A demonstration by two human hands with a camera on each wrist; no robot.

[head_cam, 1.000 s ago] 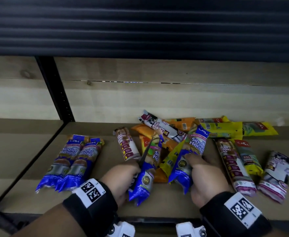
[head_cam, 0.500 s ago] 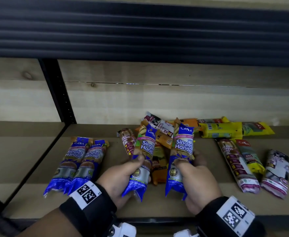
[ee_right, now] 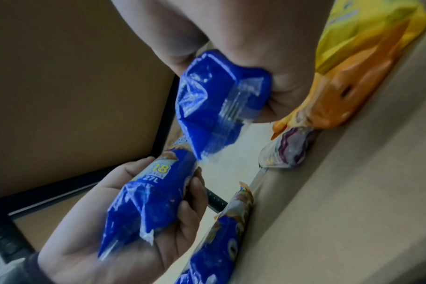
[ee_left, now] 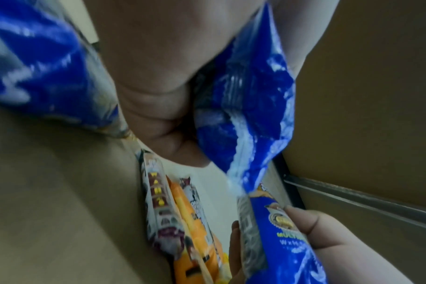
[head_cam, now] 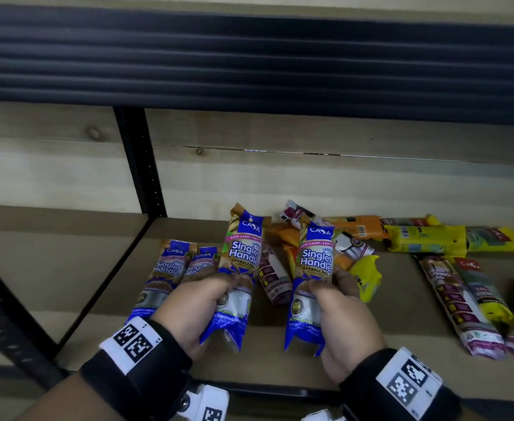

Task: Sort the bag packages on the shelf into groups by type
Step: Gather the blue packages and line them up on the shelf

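Note:
My left hand (head_cam: 207,302) grips a blue Singlet Handle garbage bag package (head_cam: 240,259) upright above the shelf (head_cam: 386,354). Beside it my right hand (head_cam: 337,302) grips a second blue Singlet Handle package (head_cam: 313,268) the same way. Two more blue packages (head_cam: 170,268) lie side by side on the shelf to the left. In the left wrist view the held blue package (ee_left: 246,100) shows in my curled fingers. The right wrist view shows the other blue package (ee_right: 219,100) gripped in my right hand.
A mixed pile of orange, white and yellow packages (head_cam: 353,238) lies behind my hands. Yellow packages (head_cam: 425,238) sit at the back right, and draw-string packages (head_cam: 456,302) lie at the right. A black upright post (head_cam: 140,165) divides the shelf bays.
Both hands have lifted their blue packages off the pile and tipped them upright, and moved them left and apart. The camera view has shifted right and down.

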